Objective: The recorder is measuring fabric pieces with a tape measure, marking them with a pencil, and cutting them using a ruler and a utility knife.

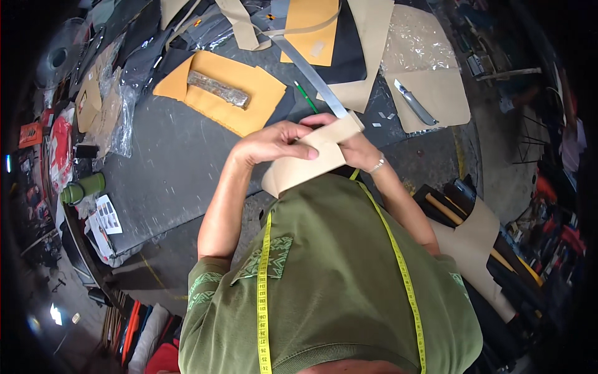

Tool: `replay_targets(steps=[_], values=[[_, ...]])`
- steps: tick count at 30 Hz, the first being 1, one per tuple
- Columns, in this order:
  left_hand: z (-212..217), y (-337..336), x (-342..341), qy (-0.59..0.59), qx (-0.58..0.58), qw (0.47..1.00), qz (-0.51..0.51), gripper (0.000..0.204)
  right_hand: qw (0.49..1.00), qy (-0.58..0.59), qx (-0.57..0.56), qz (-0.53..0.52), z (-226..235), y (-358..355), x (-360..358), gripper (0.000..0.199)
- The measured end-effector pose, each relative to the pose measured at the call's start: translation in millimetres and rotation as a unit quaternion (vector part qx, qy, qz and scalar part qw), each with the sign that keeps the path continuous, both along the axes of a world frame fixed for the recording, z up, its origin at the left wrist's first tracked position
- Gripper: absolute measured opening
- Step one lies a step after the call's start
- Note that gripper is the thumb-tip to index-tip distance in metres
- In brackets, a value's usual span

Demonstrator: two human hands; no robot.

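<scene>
The fingers of the left hand (274,143) are curled down with the thumb pressed flat along the upper face of a tan folded piece of leather or stiff card (308,163), pinching it from the person's left. The right hand (356,148) comes in behind the same piece, its fingers wrapped over the far edge near the top corner, so both hands close on it and hold it just above the dark grey worktable (180,162), close to the chest. A bracelet (376,166) sits on the right wrist. A long metal ruler (308,68) runs away from the hands across the table, with a green pencil (306,97) just beside it. Farther left lies an orange sheet (249,100) bearing a rough stone block (218,89); to the right a knife (414,101) rests on a tan pattern piece (445,100). A yellow tape measure (264,280) hangs over the green shirt (336,274).
</scene>
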State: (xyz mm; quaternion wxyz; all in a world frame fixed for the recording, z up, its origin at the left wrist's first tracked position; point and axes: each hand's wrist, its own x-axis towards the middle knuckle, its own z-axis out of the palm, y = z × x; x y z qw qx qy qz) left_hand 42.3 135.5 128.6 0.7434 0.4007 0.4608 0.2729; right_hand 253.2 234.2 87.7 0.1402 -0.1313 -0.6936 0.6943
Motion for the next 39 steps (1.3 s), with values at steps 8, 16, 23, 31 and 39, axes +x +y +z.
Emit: replay_targets(steps=[8,16,23,31,39], values=[[-39.5,-2.1,-17.4,0.07,-0.092,0.982,0.149,0.034,0.99,-0.141,0.003,-0.025,-28.1,57.9,31.1,0.022],[-73.8,24.5,-5.3,0.247,0.114,0.96,0.073,0.032,0.894,-0.312,0.147,-0.286,-58.0,61.6,51.7,0.031],[-101.2,49.3,47.8,0.442,0.401,0.797,-0.087,0.036,0.874,-0.275,0.12,-0.383,-25.4,39.0,47.6,0.037],[-101.7,26.7,36.8,0.496,0.404,0.762,-0.105,0.037,0.955,-0.129,0.019,-0.267,-13.3,47.9,13.7,0.024],[-108.2,16.7,30.8,0.518,0.402,0.75,-0.095,0.035,0.868,-0.324,0.136,-0.352,-83.0,57.3,16.6,0.021]])
